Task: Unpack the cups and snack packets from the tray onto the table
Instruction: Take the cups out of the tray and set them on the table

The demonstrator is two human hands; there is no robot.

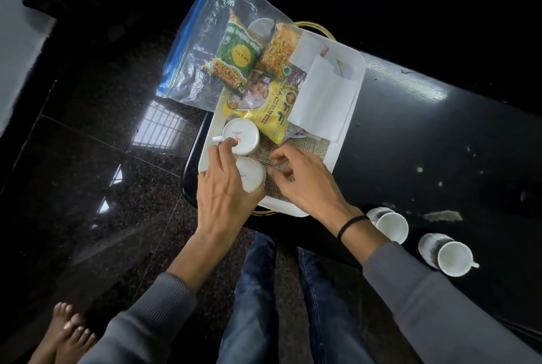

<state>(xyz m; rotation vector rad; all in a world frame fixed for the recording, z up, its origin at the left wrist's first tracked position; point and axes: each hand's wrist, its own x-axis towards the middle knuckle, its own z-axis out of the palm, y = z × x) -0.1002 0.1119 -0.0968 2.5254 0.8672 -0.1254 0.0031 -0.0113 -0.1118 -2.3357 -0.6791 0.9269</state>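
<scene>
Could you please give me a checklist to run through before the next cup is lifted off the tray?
1. Left hand grips near cup: ok.
2. Right hand holds nothing: ok.
3. Far cup free of the left hand: not ok, a finger touches it.
4. Bare table near the placed cup: ok.
5. Cups on tray empty: cannot tell, both upside down.

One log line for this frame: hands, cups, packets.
left hand grips inverted cup on tray | right hand over mat, holds nothing | two cups on table | snack packets on tray
</scene>
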